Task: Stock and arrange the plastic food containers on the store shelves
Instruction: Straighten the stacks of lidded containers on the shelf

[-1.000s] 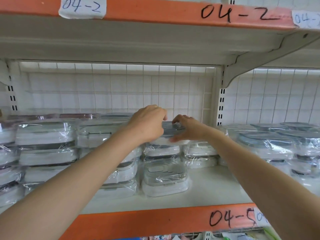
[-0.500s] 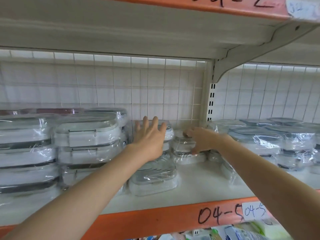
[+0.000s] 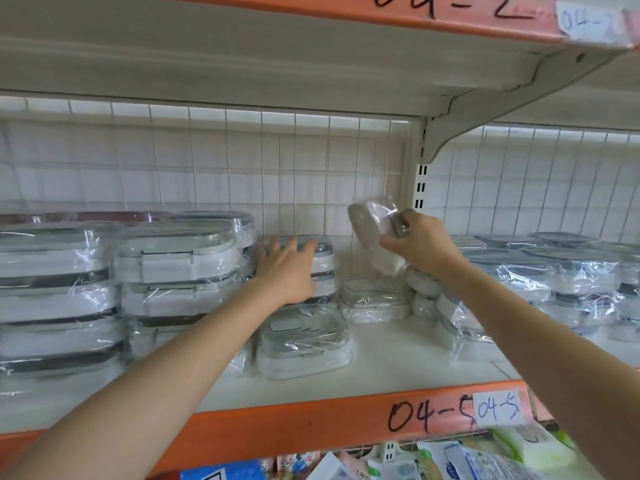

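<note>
Head cam view, so here's where things stand: the small wrapped container [image 3: 375, 233] is now up in the air in the right hand [image 3: 420, 245], tilted on its edge with the grey lid facing left, above the low stack [image 3: 375, 299] at the back of the shelf [image 3: 398, 358]. Half a second ago that hand was down low on the small containers by the upright, so it's clearly just lifted this one out. Fingers are curled round the container's right side with the thumb underneath, a proper grip, not a fingertip pinch.

The left hand [image 3: 289, 268] has barely moved. It's flat against the middle stack [image 3: 323, 271], fingers spread and straight, pressing the front of it rather than grabbing anything. Looks to me like it's steadying that pile so nothing slides.

What that means for the job: my guess is the piece is being moved onto a tidier pile, maybe the middle stack or the gap behind it, but I can't tell which from here.

Around that: one container [image 3: 304, 341] sits alone in front of the middle stack, tall stacks of larger containers [image 3: 173, 271] fill the left, and more wrapped ones [image 3: 568, 271] sit past the upright on the right. Orange shelf edge carries a 04-5 label [image 3: 497, 408].
</note>
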Demonstrator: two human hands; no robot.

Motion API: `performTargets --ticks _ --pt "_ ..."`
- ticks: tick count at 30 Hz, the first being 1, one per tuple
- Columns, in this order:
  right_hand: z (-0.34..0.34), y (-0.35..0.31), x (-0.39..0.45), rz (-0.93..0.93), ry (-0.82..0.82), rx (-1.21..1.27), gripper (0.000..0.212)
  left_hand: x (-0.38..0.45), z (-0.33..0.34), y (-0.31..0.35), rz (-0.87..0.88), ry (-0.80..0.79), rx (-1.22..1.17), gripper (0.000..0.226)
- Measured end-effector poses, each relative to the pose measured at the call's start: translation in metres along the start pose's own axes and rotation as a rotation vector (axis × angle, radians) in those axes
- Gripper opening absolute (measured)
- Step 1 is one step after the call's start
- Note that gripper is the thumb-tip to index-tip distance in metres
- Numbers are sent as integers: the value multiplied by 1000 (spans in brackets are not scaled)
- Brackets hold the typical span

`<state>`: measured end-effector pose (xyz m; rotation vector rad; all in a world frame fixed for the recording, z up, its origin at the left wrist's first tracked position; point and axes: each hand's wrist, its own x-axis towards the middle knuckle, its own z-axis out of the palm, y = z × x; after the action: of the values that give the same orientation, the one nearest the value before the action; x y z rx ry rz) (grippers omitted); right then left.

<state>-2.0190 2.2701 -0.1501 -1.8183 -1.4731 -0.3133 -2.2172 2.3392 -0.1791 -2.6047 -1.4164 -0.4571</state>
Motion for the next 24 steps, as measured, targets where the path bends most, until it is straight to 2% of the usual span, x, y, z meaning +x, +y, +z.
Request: performTargets --ticks 2,5,7,11,14,16,18,21,24 --pt "-16 -6 -9 -95 -43 -59 39 -2 -8 2 1 106 -304 58" --pt "-31 -15 -30 -355 -172 -257 30 -10 -25 8 18 247 -675 45" --pt "-28 -25 -44 -508 -240 -335 46 -16 -37 10 48 280 -769 39" --pt "12 -49 -65 -621 -289 -390 56 -27 -48 8 96 191 -640 36" --pt "23 -52 -64 -526 -462 -162 58 -39 -42 2 97 146 -509 37" --pt "10 -45 -57 -430 -479 -24 51 -40 -36 -1 99 126 -435 35" --pt "-7 -33 -50 -364 -429 -76 42 -36 -31 4 114 101 -393 32" --pt "-35 -7 -39 -289 -383 -278 36 -21 -21 27 194 73 -286 32" --pt "-63 22 -31 -222 -335 -376 34 -1 -11 60 243 -51 -148 33"
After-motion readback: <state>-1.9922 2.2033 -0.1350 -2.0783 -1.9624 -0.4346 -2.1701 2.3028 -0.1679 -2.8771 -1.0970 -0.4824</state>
